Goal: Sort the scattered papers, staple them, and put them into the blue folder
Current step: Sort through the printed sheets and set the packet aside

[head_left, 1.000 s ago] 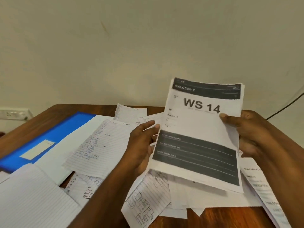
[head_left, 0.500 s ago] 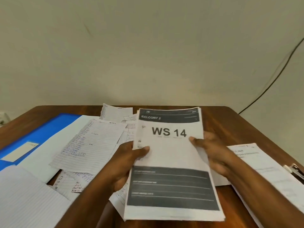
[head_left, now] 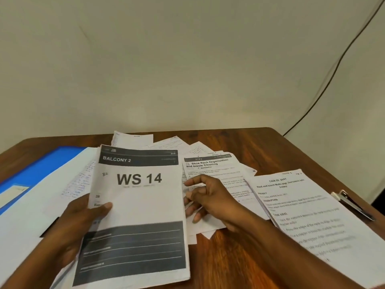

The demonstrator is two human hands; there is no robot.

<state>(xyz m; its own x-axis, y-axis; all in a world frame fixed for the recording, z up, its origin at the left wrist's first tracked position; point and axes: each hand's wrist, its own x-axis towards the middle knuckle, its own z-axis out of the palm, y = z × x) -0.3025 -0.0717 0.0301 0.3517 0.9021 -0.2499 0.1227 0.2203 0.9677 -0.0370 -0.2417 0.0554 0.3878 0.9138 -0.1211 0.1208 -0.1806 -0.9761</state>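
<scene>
While left hand [head_left: 83, 222] grips stack [head_left: 137, 215], sorting underway.
Right hand [head_left: 208, 197] loose, empty beside loose papers [head_left: 210, 165]; one-handed hold could fan pages.

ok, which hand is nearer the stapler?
Right. The right hand hovers over the loose sheets, apart from the stapler at the table's right edge; the left hand holds the WS 14 stack farther away.
</scene>
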